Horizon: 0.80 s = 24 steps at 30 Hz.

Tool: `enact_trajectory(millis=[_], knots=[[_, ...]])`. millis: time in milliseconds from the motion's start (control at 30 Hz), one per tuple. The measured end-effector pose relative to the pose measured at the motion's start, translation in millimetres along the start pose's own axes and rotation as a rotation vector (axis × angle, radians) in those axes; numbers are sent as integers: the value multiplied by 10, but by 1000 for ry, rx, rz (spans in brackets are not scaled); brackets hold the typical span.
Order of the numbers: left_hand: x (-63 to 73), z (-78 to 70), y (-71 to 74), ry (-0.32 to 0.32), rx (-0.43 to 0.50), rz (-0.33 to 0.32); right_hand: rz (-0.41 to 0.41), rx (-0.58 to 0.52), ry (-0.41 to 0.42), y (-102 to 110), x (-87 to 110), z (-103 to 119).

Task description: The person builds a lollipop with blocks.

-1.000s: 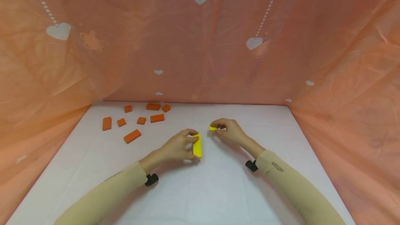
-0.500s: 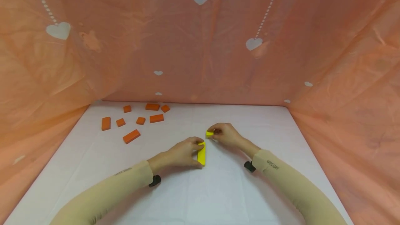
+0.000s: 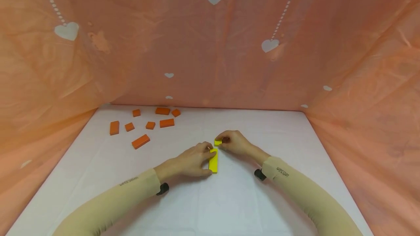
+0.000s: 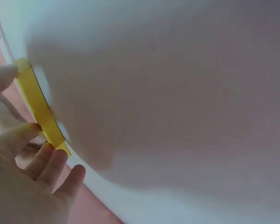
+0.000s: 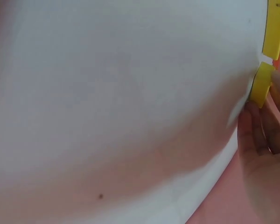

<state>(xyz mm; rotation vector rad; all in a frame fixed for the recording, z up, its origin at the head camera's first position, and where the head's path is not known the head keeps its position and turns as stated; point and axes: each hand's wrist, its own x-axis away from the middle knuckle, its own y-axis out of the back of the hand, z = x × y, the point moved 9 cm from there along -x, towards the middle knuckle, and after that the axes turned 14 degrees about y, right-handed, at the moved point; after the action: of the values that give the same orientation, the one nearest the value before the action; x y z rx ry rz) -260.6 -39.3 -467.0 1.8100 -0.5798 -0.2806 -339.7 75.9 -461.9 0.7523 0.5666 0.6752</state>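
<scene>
My left hand [image 3: 194, 161] grips a long yellow block [image 3: 213, 163] by its two ends, thumb at the near end and fingers at the far end. In the left wrist view the long block [image 4: 39, 102] slants along the left edge beside the fingers. My right hand [image 3: 237, 142] pinches a small yellow block [image 3: 218, 143] just beyond the far end of the long one. A narrow gap parts the small block [image 5: 261, 86] from the long block [image 5: 274, 30] in the right wrist view. Both blocks are close over the white tabletop.
Several orange blocks lie scattered at the back left of the white table [image 3: 229, 207], among them a long orange block [image 3: 140, 141] and a small orange block [image 3: 150, 125]. A pink curtain [image 3: 183, 46] with white hearts surrounds the table's back and sides.
The left hand has brought the long yellow block right and nearer to me. The right hand has moved the small yellow block left and nearer, so it lines up with the long block's far end.
</scene>
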Motion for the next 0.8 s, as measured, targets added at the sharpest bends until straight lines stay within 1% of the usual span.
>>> enact_trajectory(millis=[100,167,367,500,700,800], knots=[[14,13,-14,-3,15,10,12,7,3,-29,-3,3],[27,19,-7,-2,29,5,17,11,1,-50,-5,-1],[55,41,18,8,51,-38,7,6,-15,-73,-22,-7],[59,46,17,18,40,-51,1,2,-21,-72,-22,1],[80,60,12,49,24,-59,19,-16,-15,-101,-23,35],[89,44,22,47,17,-69,20,-15,-17,-109,-24,36]])
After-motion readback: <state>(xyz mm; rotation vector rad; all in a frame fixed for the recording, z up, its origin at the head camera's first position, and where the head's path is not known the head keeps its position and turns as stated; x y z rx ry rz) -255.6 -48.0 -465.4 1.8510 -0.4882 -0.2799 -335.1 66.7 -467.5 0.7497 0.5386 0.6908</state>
